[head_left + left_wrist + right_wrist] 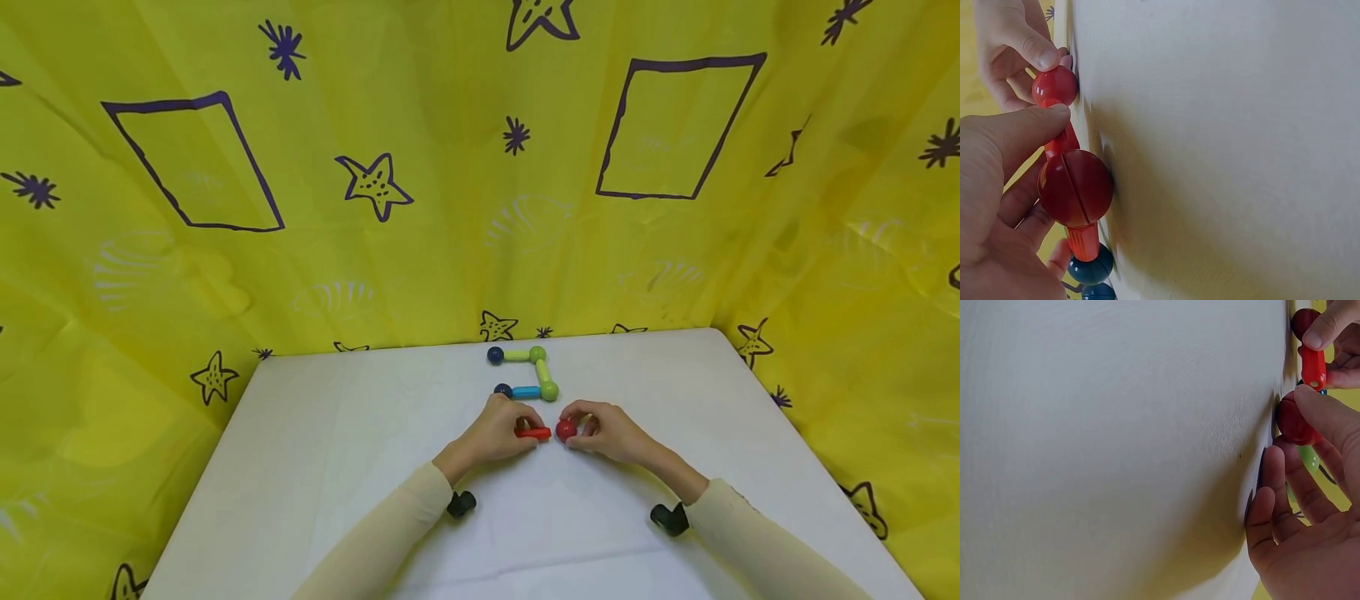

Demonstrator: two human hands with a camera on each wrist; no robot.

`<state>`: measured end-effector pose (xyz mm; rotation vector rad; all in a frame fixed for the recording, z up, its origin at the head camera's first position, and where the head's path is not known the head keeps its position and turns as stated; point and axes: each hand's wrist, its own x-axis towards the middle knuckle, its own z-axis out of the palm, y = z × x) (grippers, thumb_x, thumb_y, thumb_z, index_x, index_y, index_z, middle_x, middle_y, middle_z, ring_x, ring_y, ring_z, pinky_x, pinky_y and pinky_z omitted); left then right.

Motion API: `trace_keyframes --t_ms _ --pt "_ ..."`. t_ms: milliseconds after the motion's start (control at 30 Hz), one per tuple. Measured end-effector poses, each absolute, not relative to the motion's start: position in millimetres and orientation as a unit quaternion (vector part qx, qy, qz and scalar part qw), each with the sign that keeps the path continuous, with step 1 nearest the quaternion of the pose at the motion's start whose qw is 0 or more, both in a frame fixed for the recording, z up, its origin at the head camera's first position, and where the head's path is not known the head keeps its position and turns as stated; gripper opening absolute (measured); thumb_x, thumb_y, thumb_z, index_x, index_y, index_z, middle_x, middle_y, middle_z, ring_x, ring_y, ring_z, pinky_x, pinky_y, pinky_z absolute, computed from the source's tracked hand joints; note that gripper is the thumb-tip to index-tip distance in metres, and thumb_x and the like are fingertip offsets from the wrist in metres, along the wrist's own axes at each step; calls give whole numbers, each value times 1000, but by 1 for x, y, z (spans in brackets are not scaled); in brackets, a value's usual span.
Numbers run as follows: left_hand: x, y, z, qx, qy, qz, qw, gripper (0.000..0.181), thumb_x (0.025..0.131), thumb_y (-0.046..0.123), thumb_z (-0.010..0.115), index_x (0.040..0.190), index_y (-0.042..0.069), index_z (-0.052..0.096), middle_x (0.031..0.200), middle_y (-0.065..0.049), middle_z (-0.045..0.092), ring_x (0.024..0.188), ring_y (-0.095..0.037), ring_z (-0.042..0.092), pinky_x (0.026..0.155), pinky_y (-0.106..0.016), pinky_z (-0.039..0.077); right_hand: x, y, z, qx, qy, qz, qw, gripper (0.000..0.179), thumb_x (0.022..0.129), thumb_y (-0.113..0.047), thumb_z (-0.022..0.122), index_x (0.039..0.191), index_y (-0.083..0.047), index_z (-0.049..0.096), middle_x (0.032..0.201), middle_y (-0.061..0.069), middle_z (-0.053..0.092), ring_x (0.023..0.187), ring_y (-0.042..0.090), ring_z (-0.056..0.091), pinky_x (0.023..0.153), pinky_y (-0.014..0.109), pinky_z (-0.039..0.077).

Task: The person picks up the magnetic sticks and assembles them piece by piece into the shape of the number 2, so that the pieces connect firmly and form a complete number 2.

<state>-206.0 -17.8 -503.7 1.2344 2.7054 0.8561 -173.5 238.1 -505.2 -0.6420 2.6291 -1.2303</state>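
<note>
My left hand pinches a short red stick between thumb and fingers, a little above or on the white table. In the left wrist view, the stick joins a red ball under the palm side. Beyond that ball, a second red stick leads to a dark blue ball. My right hand grips another red ball with thumb and fingertips. The right wrist view shows the magnet-tipped end of the red stick pointing at this ball, close to it.
Just behind the hands lies an open shape of balls and sticks: dark blue balls, lime balls, lime sticks and a blue stick. A yellow patterned curtain surrounds the white table at back and sides.
</note>
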Motion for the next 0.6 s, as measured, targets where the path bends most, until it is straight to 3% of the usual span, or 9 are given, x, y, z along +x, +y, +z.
trace_keyframes --t_ms 600 --pt "-207 -15 -505 405 876 260 8 13 86 21 86 98 19 82 77 15 70 72 3 54 87 -33 34 -171 230 -505 -229 881 -407 76 34 86 -16 84 116 -14 69 100 1 68 74 14 58 67 24 51"
